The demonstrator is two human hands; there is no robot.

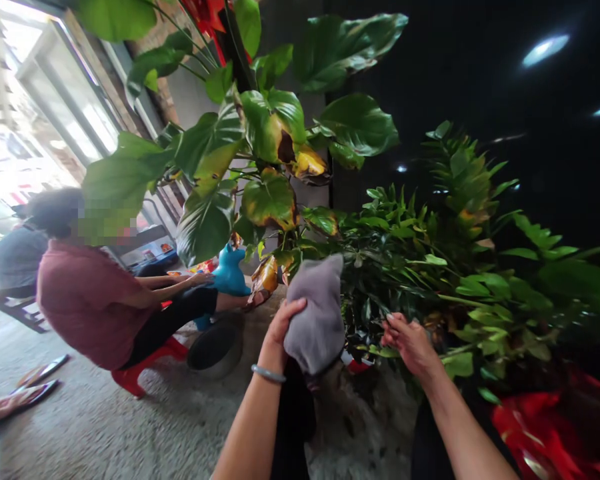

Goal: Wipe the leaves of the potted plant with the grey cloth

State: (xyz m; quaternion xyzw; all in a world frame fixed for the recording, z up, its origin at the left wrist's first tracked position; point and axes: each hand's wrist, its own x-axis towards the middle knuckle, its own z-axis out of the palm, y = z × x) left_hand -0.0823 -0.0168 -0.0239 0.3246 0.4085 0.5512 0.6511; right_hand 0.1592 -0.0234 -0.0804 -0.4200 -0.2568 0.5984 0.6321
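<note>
My left hand (279,333), with a bracelet at the wrist, grips a grey cloth (316,313) that looks bunched or draped over the fingers. The cloth is raised in front of the plants. To its right, my right hand (413,343) has its thumb and fingers pinched together by the dark leaves of a low plant (380,267). Whether a leaf tip or something else is between those fingers is too small to tell. A tall plant (270,197) with broad green leaves, some yellow and brown, rises beyond the cloth.
On the left a person (85,293) sits on a red stool (130,380), near a blue animal-shaped object (230,270) and a dark basin (215,350). Another seated person (17,257) is farther back. Red wrapping (545,427) lies at lower right. A dark glossy wall (430,80) stands behind the plants.
</note>
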